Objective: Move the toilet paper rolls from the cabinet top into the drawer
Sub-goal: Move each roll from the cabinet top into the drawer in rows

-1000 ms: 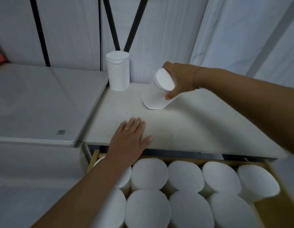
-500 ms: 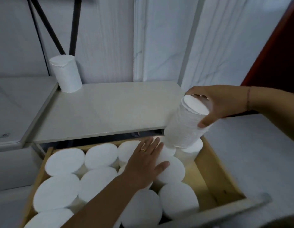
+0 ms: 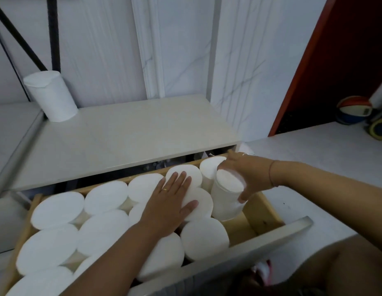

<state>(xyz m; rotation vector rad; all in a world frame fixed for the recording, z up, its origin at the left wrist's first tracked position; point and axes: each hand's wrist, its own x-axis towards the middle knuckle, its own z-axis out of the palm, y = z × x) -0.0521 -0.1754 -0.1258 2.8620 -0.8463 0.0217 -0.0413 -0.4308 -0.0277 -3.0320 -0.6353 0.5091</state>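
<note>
I am watching the right hand (image 3: pixel 247 176) curling its fingers and thumb round the top of a white cylindrical toilet paper roll (image 3: pixel 225 204). The roll is leaning slightly inside the open wooden drawer (image 3: pixel 266 212), just right of the left fingertips. The left hand (image 3: pixel 172 202) is lying flat, fingers straight and spread, pressing on the packed white rolls (image 3: pixel 104 197) beneath them. 1 last upright white roll (image 3: pixel 52 97) is standing on the pale cabinet top (image 3: pixel 132 133), well beyond the left fingers.
</note>
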